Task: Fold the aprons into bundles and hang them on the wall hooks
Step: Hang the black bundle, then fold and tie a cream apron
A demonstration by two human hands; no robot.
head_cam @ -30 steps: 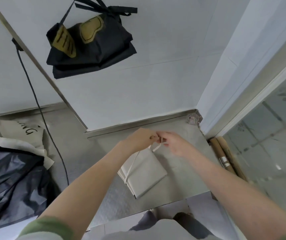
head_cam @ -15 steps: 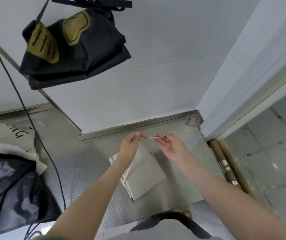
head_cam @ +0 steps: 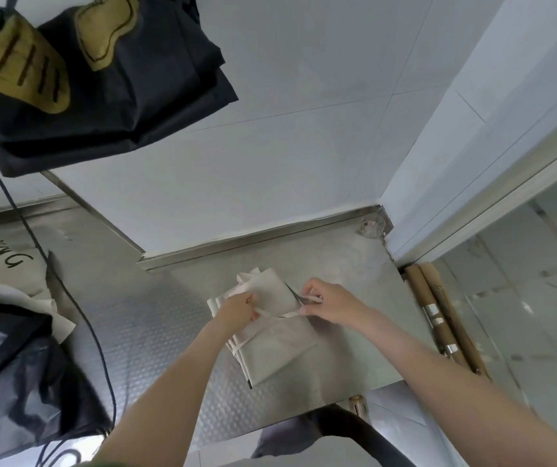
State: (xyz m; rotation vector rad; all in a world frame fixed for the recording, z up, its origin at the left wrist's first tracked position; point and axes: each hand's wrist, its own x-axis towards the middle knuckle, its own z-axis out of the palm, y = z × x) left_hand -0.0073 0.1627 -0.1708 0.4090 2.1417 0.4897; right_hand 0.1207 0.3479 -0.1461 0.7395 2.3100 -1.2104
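Beige apron [head_cam: 277, 348] folded on steel counter [head_cam: 156, 332], both my hands on its strap [head_cam: 270, 314].
It lies flat toward the counter's back right corner, with the top flap lifted. My left hand [head_cam: 236, 310] curls round the strap at the counter-left edge of the fold. My right hand [head_cam: 332, 305] pinches the strap's other end, so the strap stretches between them. Black apron [head_cam: 119, 79] hangs bundled on the wall above the counter's back left.

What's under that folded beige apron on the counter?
The beige apron lies on the metal counter, which shows around it. The spot right beneath is covered, so nothing else can be told. The left hand and right hand hold its strap on top.
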